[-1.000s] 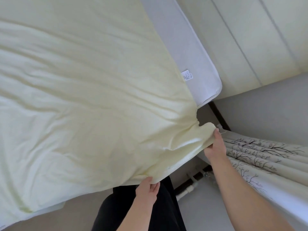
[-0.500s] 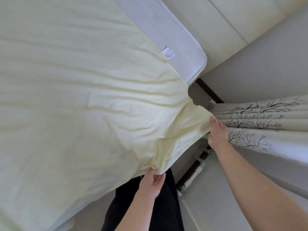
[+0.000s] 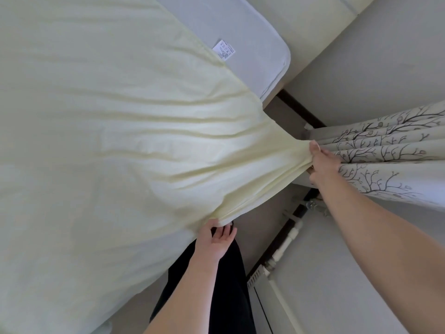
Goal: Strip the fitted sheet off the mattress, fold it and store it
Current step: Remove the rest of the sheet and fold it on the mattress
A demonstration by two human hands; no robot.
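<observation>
The pale yellow fitted sheet (image 3: 115, 141) covers most of the white mattress (image 3: 252, 47), whose far right corner lies bare with a small label on it. My right hand (image 3: 322, 165) grips a bunched corner of the sheet and holds it off the mattress, pulled taut toward the curtain. My left hand (image 3: 214, 239) is under the sheet's near hem, thumb against the cloth, with its fingers spread loosely below.
A white curtain (image 3: 385, 155) with a black branch print hangs at the right, right behind my right hand. A radiator (image 3: 267, 285) with white pipes stands against the wall at lower right. My dark trousers (image 3: 216, 290) are beside the bed edge.
My right hand has pulled the sheet corner farther right and off the mattress, stretching folds across the sheet. More bare mattress shows. My left hand stays under the hem.
</observation>
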